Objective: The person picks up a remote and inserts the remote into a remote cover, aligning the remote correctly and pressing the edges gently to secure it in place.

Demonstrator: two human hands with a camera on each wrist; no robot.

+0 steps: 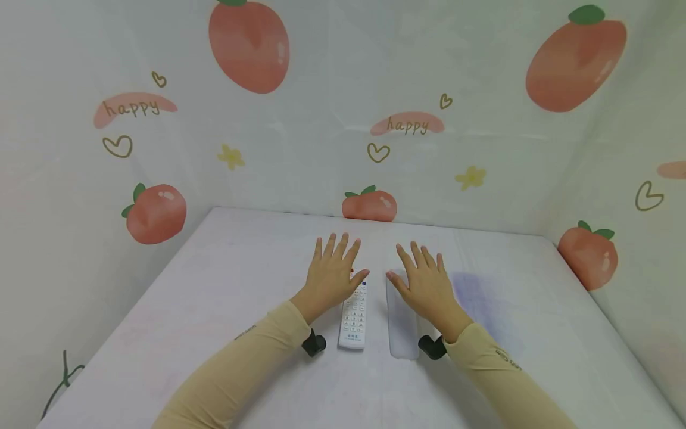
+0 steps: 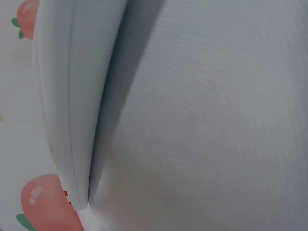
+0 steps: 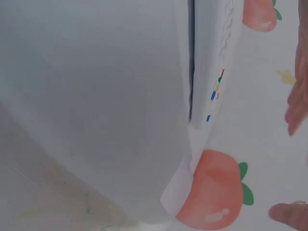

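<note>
A white remote control (image 1: 354, 322) lies on the white table, its rows of buttons facing up. Beside it, on the right, is a flat, translucent, long cover (image 1: 402, 333). My left hand (image 1: 333, 275) is spread over the remote's far end, palm down, with straight fingers. With fingers likewise spread, my right hand (image 1: 430, 289) is over the cover and hides part of its right side. Neither hand holds anything. The left wrist view shows the side of the remote (image 2: 72, 96) up close. Coloured buttons mark the remote (image 3: 209, 72) in the right wrist view.
A black wrist camera (image 1: 315, 344) hangs below the left cuff, another black camera (image 1: 433, 347) below the right. Behind the table (image 1: 241, 256) rises a white curtain (image 1: 321, 119) printed with red fruit and hearts. A bluish stain (image 1: 477, 298) marks the cloth at right.
</note>
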